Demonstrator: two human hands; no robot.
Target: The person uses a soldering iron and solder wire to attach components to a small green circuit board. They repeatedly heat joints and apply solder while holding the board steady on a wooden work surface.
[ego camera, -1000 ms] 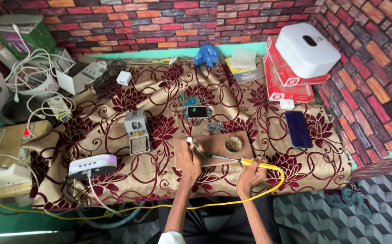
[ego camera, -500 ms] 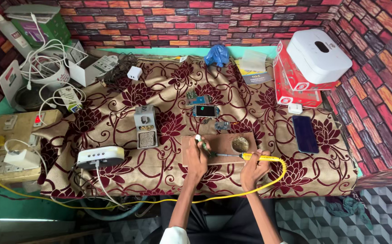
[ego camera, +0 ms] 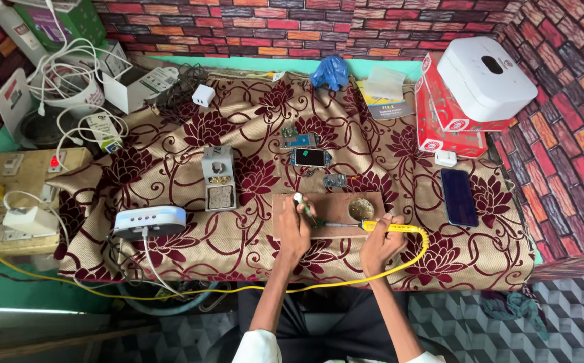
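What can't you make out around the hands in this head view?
- The part under the soldering iron tip on the wooden board: too small.
- What the left hand pinches: too small, fingers cover it.
- The right hand grip: fingers hide it.
- The small boards beyond: details too small.

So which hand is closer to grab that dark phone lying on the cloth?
Probably the right hand: the dark phone lies on its side. But it holds the yellow soldering iron; the left hand sits farther away.
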